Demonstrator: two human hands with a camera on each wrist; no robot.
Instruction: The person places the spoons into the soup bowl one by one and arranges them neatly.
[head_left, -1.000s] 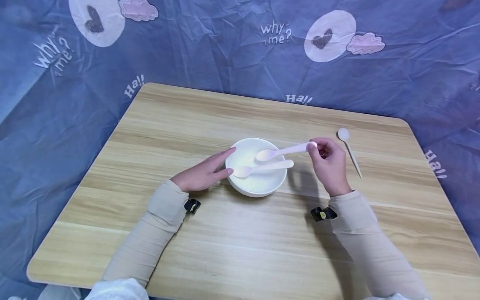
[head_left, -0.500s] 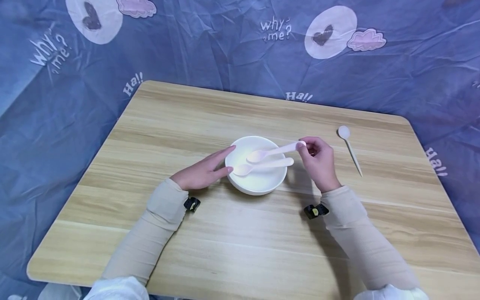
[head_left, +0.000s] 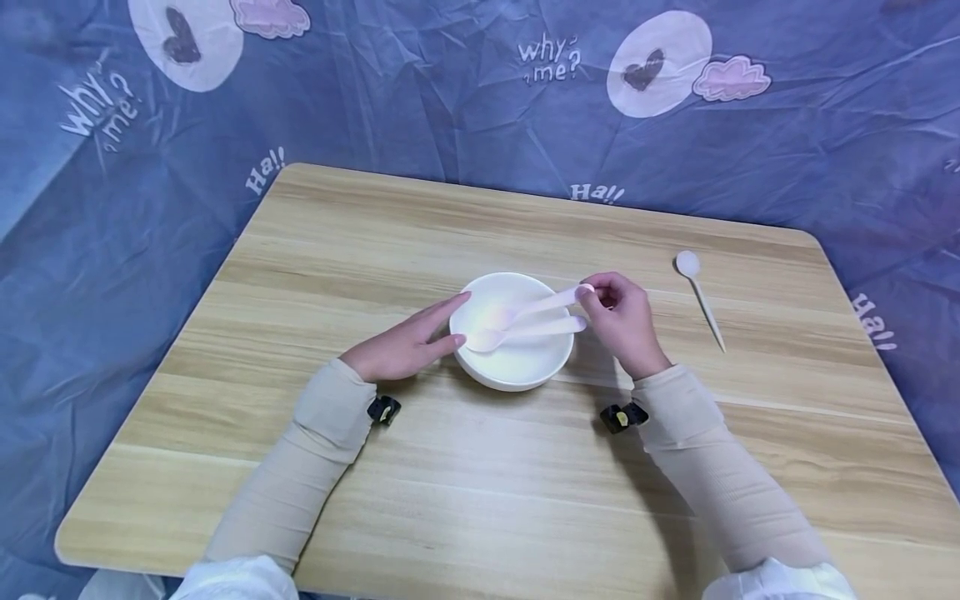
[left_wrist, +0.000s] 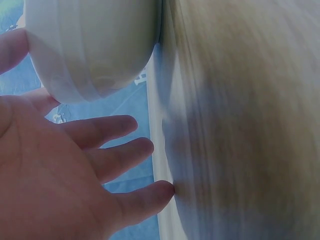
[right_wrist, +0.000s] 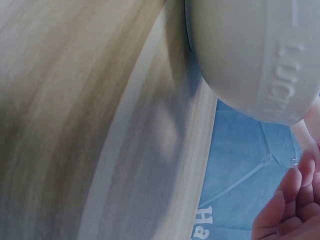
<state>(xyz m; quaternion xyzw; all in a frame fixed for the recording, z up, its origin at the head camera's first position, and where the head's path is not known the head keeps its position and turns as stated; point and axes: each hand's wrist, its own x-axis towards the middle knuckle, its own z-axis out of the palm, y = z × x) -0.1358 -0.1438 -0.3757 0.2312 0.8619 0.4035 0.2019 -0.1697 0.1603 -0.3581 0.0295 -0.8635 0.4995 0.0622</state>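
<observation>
A white bowl (head_left: 517,371) stands near the middle of the table. My left hand (head_left: 401,343) touches its left rim with thumb and index finger; in the left wrist view the other fingers (left_wrist: 127,200) are straight and spread beside the wall. Between thumb and fingertips, my right hand (head_left: 624,321) pinches the handle end of a pale pink spoon (head_left: 551,302), whose bowl end is down inside the bowl. A second pale spoon (head_left: 543,327) lies in the bowl, its handle over the right rim. Raised letters mark the bowl's wall in the right wrist view.
A third spoon (head_left: 702,304), white with a thin pointed handle, lies on the wooden table (head_left: 480,500) to the right of my right hand. A blue printed cloth (head_left: 420,92) hangs behind the table.
My right hand has moved left, carrying the pink spoon farther into the bowl beside the other spoon. My left hand has stayed at the rim.
</observation>
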